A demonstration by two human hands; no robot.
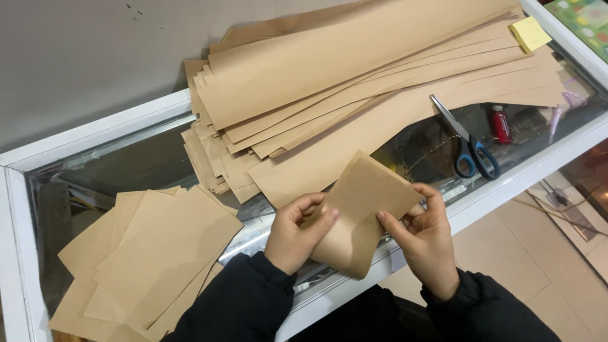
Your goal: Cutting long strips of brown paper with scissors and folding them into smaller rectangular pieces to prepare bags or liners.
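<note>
Fingers of left hand (297,231) and right hand (425,237) pinch a folded brown paper piece (358,212) above the glass counter (126,164), several finished pieces (152,253) stacked left, big pile of long strips (354,82) untouched, scissors (465,139) idle.

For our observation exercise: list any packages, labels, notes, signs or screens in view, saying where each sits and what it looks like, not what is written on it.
Sticky note pad: on the far right end of the long brown paper strips; small, square, yellow.
Printed sheet: top right corner, beyond the counter's white frame; green with pale spots.
Small bottle: under the glass, right of the scissors; red, pale label.
</note>
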